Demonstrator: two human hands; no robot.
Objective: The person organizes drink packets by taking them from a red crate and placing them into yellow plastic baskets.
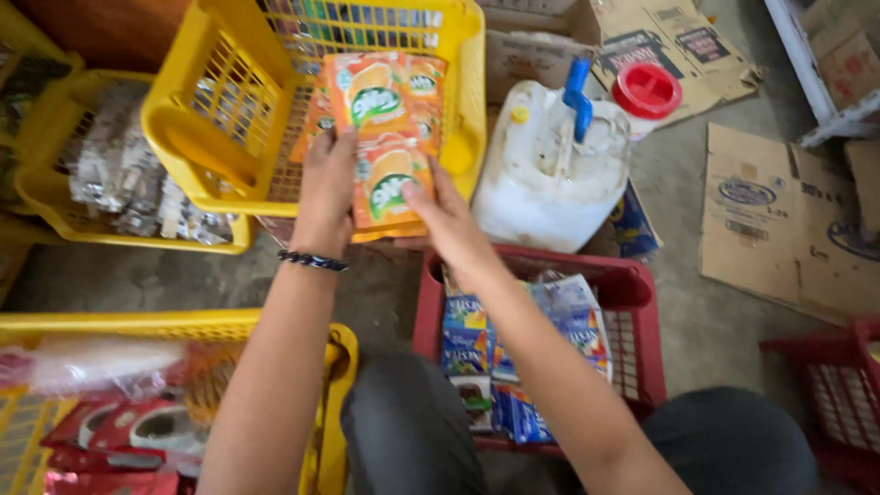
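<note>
Both your left hand (pixel 327 188) and right hand (pixel 446 218) are grasping the orange sachets (pixel 385 137) at the yellow basket's (pixel 188 110) front rim, so I judge the loading midway, the stack not yet let go inside.

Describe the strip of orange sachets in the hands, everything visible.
The strip of orange sachets is glossy foil-like packets joined in a row, orange with a fruit picture and a green oval mark. It lies tilted over the front rim of the yellow basket, its upper end inside, its lower end hanging out. The left hand grips its left edge; the right hand presses a thumb on the lowest packet's face.
</note>
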